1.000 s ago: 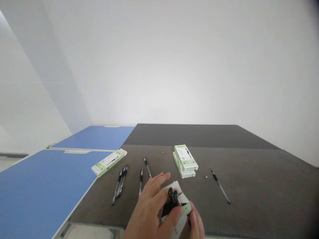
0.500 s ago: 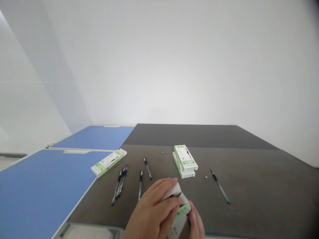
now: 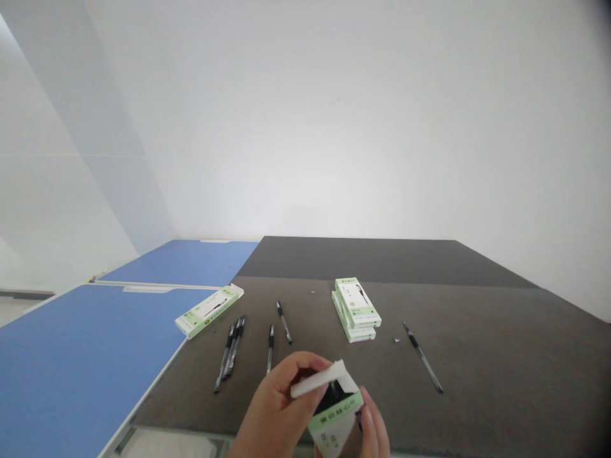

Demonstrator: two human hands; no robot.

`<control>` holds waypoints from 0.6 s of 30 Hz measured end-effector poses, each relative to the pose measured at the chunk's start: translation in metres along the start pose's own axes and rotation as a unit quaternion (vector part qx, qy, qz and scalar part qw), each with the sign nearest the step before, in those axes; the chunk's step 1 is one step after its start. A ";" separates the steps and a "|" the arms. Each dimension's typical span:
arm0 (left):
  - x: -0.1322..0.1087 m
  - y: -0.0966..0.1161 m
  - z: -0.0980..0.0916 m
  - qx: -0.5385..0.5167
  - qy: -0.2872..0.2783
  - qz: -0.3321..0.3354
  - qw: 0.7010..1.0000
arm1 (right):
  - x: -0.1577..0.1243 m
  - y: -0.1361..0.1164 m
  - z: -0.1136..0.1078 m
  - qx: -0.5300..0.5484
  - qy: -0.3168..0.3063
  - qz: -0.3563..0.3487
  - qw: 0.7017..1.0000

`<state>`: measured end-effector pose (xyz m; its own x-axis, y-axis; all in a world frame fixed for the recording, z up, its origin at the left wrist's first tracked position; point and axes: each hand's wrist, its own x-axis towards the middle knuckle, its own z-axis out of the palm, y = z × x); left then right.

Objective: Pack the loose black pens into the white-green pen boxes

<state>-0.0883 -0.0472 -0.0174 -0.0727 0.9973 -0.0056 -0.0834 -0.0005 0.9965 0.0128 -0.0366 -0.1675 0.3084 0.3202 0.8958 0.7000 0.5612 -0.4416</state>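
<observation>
Close to me at the table's near edge is a green-and-white pen box (image 3: 335, 415), its top end open with a white flap raised and a dark inside showing. My left hand (image 3: 285, 404) has its fingers closed on the flap and the box's upper left side. Around the lower right side of the same box, my right hand (image 3: 373, 425) is wrapped, partly cut off by the frame's bottom. Just beyond my left hand lies a black pen (image 3: 270, 346), its lower end hidden by the hand.
Several black pens (image 3: 231, 353) lie together at the left, another pen (image 3: 284, 321) farther back, and an uncapped pen (image 3: 422, 356) at the right. Stacked pen boxes (image 3: 357, 308) stand behind my hands. One pen box (image 3: 210, 310) overlaps the blue panel (image 3: 119, 356). A small scrap (image 3: 396, 340) lies nearby.
My left hand has shifted from covering the box top to pinching at its flap. The flap now stands up and the box's opening shows. My right hand keeps its hold.
</observation>
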 end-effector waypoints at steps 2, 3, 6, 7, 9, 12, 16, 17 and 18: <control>0.005 0.000 0.003 -0.024 -0.001 -0.014 1.000 | 0.000 -0.001 0.002 0.012 0.007 -0.006 1.000; 0.006 -0.001 0.003 -0.032 -0.002 -0.021 0.999 | 0.001 -0.002 0.004 0.014 0.011 -0.008 1.000; 0.006 -0.002 -0.002 -0.069 -0.037 -0.061 0.995 | 0.006 -0.003 0.010 0.004 0.054 -0.010 0.999; 0.005 -0.002 -0.005 -0.090 -0.057 -0.068 0.992 | 0.008 -0.003 0.012 -0.006 0.083 -0.008 0.997; 0.002 0.000 -0.010 -0.123 -0.074 -0.067 0.987 | 0.011 -0.002 0.013 -0.020 0.123 -0.008 0.992; -0.002 0.000 -0.015 -0.128 -0.055 -0.060 0.988 | 0.014 -0.001 0.009 -0.013 0.097 -0.022 0.995; -0.006 -0.002 -0.014 -0.115 -0.095 -0.030 0.988 | 0.018 -0.005 0.005 -0.007 0.052 -0.009 0.999; -0.006 -0.001 -0.014 -0.102 -0.098 -0.021 0.990 | 0.019 -0.007 0.006 -0.008 0.053 0.002 0.999; -0.007 -0.001 -0.013 -0.084 -0.095 -0.016 0.992 | 0.020 -0.009 0.008 -0.007 0.059 0.013 0.998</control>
<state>-0.1008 -0.0552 -0.0192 0.1192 0.9928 -0.0063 -0.2473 0.0358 0.9683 0.0073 -0.0291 -0.1459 0.4000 0.2418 0.8840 0.6996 0.5426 -0.4650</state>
